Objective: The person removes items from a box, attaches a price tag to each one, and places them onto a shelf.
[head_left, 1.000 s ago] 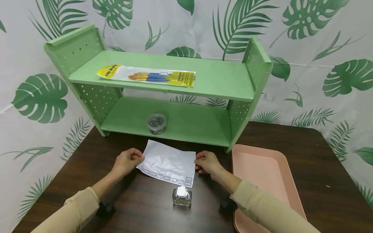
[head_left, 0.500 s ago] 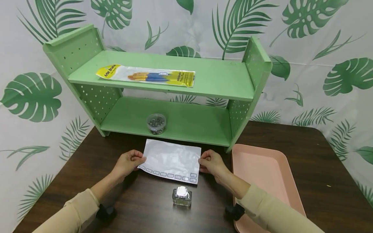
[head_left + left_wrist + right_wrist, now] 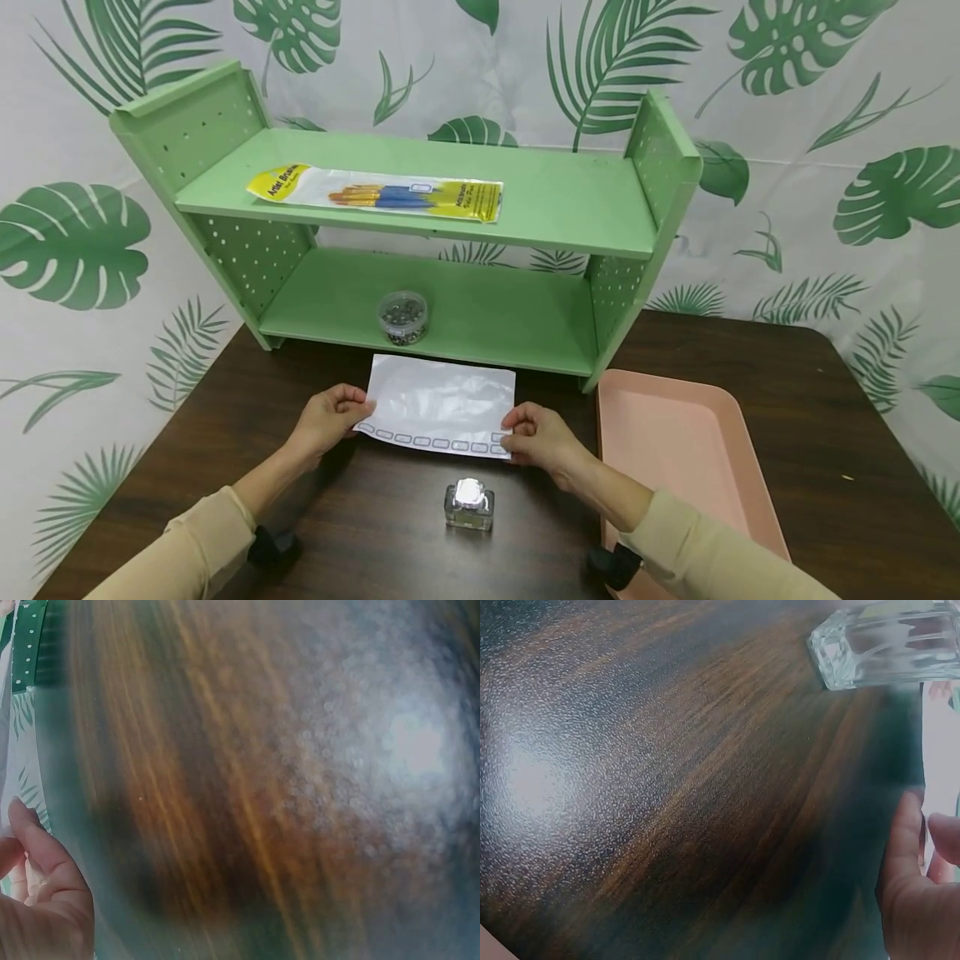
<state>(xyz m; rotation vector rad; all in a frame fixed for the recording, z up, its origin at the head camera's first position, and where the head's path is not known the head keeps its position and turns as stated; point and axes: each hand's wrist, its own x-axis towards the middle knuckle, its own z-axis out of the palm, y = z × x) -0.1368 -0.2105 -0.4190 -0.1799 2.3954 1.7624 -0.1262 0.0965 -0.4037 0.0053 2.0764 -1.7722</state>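
In the head view, a white glossy sheet (image 3: 438,400) with a row of small outlined labels along its near edge is held between both hands over the table. My left hand (image 3: 327,421) pinches its left edge between thumb and fingers. At the lower right corner, beside the labels, my right hand (image 3: 546,442) grips the sheet with thumb and fingertips. Just in front of it stands a small square glass jar (image 3: 469,507) with a shiny silver top. The right wrist view shows that glass jar (image 3: 889,649) close to the sheet's edge.
Behind the sheet stands a green two-tier shelf (image 3: 510,321). It bears a pack of artist brushes (image 3: 382,196) above and a round clear tub of small metal pieces (image 3: 403,317) below. A pink tray (image 3: 675,442) lies on the dark wooden table (image 3: 360,533), under my right forearm.
The sheet's right side has swung up and away, so its near edge lies more level. My right hand has slid from the right edge to the lower right corner. My left hand barely moved.
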